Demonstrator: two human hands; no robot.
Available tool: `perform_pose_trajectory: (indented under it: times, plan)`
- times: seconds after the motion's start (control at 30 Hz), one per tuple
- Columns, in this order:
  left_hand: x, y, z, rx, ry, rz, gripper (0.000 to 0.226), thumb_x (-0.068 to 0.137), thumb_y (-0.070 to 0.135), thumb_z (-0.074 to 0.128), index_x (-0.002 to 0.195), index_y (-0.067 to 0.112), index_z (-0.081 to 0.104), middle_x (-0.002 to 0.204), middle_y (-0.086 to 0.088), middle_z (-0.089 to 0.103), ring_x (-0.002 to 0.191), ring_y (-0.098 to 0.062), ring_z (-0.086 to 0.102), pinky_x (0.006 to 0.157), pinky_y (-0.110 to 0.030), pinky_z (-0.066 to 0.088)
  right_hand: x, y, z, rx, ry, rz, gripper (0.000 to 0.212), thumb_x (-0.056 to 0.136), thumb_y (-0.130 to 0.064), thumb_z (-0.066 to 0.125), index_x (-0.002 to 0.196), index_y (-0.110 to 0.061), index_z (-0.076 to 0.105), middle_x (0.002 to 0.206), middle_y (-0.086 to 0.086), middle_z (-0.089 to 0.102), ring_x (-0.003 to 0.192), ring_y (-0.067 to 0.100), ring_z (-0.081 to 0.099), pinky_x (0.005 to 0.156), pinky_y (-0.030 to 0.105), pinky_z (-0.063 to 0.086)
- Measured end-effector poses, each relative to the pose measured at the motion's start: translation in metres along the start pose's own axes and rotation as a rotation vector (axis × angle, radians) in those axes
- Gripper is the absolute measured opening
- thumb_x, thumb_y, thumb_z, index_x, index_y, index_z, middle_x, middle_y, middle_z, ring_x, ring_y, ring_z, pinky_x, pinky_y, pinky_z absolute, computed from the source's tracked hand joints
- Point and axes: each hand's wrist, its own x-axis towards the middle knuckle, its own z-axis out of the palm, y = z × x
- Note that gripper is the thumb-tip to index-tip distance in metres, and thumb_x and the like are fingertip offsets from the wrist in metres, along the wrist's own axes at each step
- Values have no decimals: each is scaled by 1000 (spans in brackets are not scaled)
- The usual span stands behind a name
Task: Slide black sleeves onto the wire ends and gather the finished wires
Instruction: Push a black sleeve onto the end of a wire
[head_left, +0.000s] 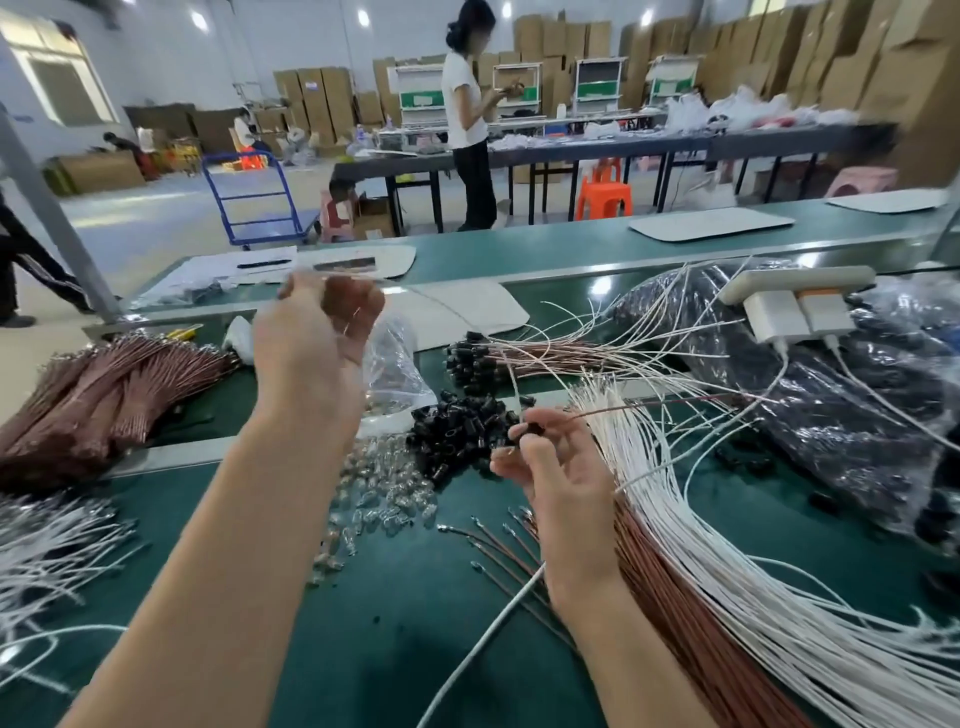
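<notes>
Pinched in right hand (550, 467): sleeve (530, 430) on wire (675, 402) end, 3 o'clock of sleeve pile (457, 431) | Raised left hand (311, 338) at 11 o'clock: blurred, hold untellable | Risk noted: half-seated sleeve slipping off once gathered.

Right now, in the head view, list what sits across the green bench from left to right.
brown wire bundle → left hand → pile of black sleeves → right hand, pinching a brown wire → dark plastic bag
</notes>
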Motion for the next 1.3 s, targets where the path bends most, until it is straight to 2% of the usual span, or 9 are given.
perform_pose_trajectory:
  times: [0.1,0.23,0.47,0.57,0.63,0.73,0.83,1.1,1.3]
  plan:
    - [-13,2,-54,-17,78,-128,22,105,19,48,109,1,60,88,-7,68,65,-13,70,67,-22,58,-2,3,8,291,-106,275,20,97,4,53,103,-10,66,88,9,70,74,20,68,74,30,59]
    - [-30,-17,-116,38,159,-212,23,107,24,44,95,11,59,73,2,65,58,-6,60,54,-19,54,-9,14,17,327,-202,448,17,99,4,51,109,-4,62,97,12,75,75,21,70,72,30,60]
    - [-22,-29,-165,222,287,-128,18,109,25,43,98,25,58,63,9,54,41,-3,38,38,-17,34,-11,19,16,323,-241,470,19,99,4,49,113,-1,61,107,16,73,76,23,69,73,33,62]
    - [-19,-27,-170,251,364,-25,19,108,27,45,101,26,62,72,7,55,43,-2,42,40,-16,39,-7,21,13,318,-207,448,18,99,3,50,111,-3,62,101,15,74,74,21,70,71,32,62]
    - [-23,-32,-167,278,301,-50,19,106,30,49,104,23,66,80,3,64,51,-4,56,48,-18,49,-5,25,13,307,-192,444,18,98,4,51,109,-4,63,97,15,74,73,21,70,71,31,62]
    - [-39,-48,-154,582,-31,-76,24,102,41,52,109,26,69,89,-1,73,69,-15,70,59,-25,57,-3,31,15,267,-186,427,18,98,5,51,106,-4,64,95,15,74,73,22,72,69,30,62]
    - [-51,-58,-142,723,-233,16,32,93,43,57,108,18,69,85,-6,72,65,-20,67,53,-26,55,-3,36,15,208,-205,385,21,97,5,52,101,-8,68,99,16,74,76,23,72,70,30,60]
    - [-60,-71,-134,587,-281,-93,24,85,23,67,99,4,68,81,-13,74,63,-23,69,56,-27,57,-10,36,16,193,-378,369,19,86,-3,63,96,-13,77,99,15,69,89,25,71,83,31,58]
    - [-52,-70,-141,536,-79,28,11,99,13,57,101,5,65,83,-6,75,66,-18,70,57,-25,58,4,29,7,437,-119,454,20,80,0,63,92,-12,75,94,15,70,82,24,71,76,33,61]
